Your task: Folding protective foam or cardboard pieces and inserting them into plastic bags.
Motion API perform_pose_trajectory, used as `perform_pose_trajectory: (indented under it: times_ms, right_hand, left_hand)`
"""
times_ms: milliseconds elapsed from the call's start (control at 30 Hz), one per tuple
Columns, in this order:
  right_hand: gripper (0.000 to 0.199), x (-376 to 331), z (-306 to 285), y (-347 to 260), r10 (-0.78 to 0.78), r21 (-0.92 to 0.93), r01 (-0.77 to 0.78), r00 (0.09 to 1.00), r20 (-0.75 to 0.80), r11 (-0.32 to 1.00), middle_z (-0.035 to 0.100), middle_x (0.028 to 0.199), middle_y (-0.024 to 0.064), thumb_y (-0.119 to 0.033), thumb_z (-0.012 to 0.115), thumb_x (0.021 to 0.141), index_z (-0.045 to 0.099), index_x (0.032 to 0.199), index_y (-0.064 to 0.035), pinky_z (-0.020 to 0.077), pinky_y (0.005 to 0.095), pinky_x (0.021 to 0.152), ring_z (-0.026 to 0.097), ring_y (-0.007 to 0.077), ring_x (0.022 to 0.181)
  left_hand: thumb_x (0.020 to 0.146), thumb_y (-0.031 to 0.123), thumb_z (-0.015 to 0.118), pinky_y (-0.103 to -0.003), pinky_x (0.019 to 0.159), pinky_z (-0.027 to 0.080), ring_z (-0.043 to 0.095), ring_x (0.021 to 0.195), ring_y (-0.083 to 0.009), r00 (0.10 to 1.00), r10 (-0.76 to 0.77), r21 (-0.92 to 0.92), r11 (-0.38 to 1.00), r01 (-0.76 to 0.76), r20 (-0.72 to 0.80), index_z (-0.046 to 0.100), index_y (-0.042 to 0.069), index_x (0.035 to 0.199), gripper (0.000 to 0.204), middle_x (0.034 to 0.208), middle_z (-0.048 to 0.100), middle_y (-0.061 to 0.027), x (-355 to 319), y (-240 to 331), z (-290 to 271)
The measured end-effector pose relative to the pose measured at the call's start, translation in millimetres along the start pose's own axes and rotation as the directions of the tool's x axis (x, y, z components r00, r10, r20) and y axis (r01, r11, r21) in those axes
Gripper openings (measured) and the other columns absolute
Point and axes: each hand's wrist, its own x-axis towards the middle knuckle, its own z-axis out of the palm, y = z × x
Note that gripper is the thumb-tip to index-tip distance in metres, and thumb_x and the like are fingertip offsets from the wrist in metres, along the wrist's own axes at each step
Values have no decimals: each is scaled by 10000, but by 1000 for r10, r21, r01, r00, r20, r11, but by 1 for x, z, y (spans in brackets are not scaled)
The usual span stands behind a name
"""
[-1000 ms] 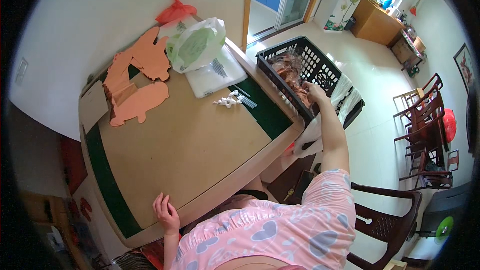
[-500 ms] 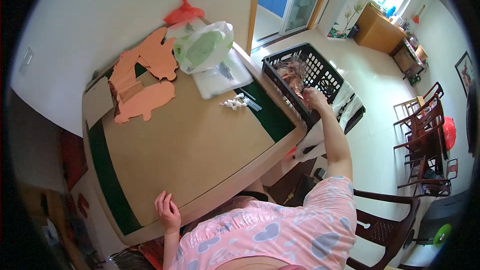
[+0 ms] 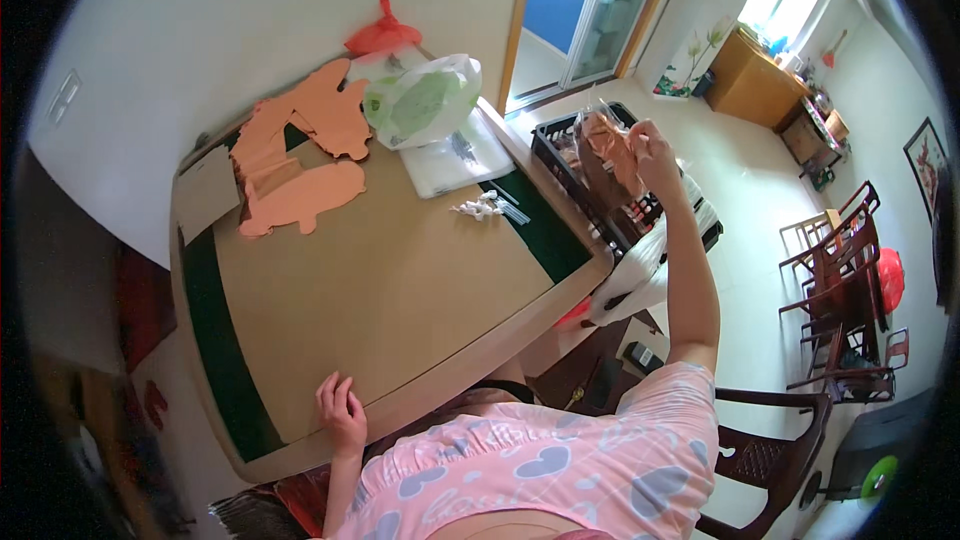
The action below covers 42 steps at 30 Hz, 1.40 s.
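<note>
My right hand (image 3: 652, 148) is closed on the edge of a see-through plastic bag (image 3: 612, 152) with a copper-coloured thing inside, and it holds this bag up over a black plastic crate (image 3: 552, 148). More bagged pieces show in the crate below it. My left hand (image 3: 342, 410) rests at the near edge of the table, its fingers loosely bent and apart, with nothing in them. Flat orange cutout shapes (image 3: 310, 195) lie in a loose pile at the table's far left. Beside them sit a flap of brown cardboard (image 3: 208, 195) and a white-and-green plastic bag (image 3: 425, 105).
Brown board covers most of the table (image 3: 380, 290). A stack of see-through bags (image 3: 460, 165), small white pieces (image 3: 478, 207) and thin grey sticks (image 3: 510, 205) lie toward its right side. A red bag (image 3: 382, 32) is at the back; a wooden chair (image 3: 770, 450) stands at my right.
My right hand has risen out of the crate, lifting the plastic bag with the copper-coloured thing. The left hand stays at the table's edge. The view has shifted slightly.
</note>
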Motion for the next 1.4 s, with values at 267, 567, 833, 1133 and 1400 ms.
perform_pose_trajectory:
  times_ms: [267, 567, 833, 1133, 1400]
  right_hand:
    - [62, 21, 30, -131, -50, 456, -57, 974, 219, 888, 552, 742, -53, -129, 531, 968, 555, 992, -77, 375, 195, 575, 483, 20, 670]
    - [67, -39, 89, -297, -251, 769, -186, 876, 412, 612, 548, 754, -28, -98, 529, 936, 537, 992, -61, 351, 183, 511, 466, 27, 591]
    - [214, -146, 117, -355, -787, 789, 19, -64, 613, 613, 646, 1191, 92, -55, 620, 888, 649, 1097, -25, 503, 337, 884, 629, 200, 1054]
    - [327, -181, 222, -281, -72, 545, -674, 595, 801, 499, 613, 1030, 52, -178, 587, 956, 487, 1229, -28, 479, 253, 776, 585, 105, 908]
    - [391, -202, 224, -309, -179, 668, -173, 888, 424, 723, 589, 1059, 80, -137, 704, 865, 509, 1184, -23, 475, 296, 832, 577, 147, 938]
  left_hand:
    - [835, 11, 600, -415, 921, 472, 567, 1079, -334, 995, -81, -244, 968, 66, -54, 642, 55, 1032, 206, 1163, 599, -134, 4, -5, -14]
    - [981, 359, 515, -377, 881, 518, 618, 1072, -261, 775, -2, -746, -272, 608, 632, 595, 102, 1217, 359, 1215, 614, -125, 57, -22, 4]
    - [987, 425, 446, -404, 925, 518, 599, 1078, -265, 947, -168, -820, -556, 137, 272, 481, 29, 1319, 518, 1219, 582, -137, 68, 39, -57]
    - [974, 472, 438, -417, 957, 495, 591, 1104, -269, 907, -157, -793, -558, 245, 390, 469, 30, 1334, 571, 1247, 575, -138, 65, 17, -23]
    - [963, 513, 431, -430, 984, 475, 584, 1128, -272, 888, -80, -774, -529, 347, 452, 458, 30, 1347, 618, 1272, 569, -139, 68, -10, -1]
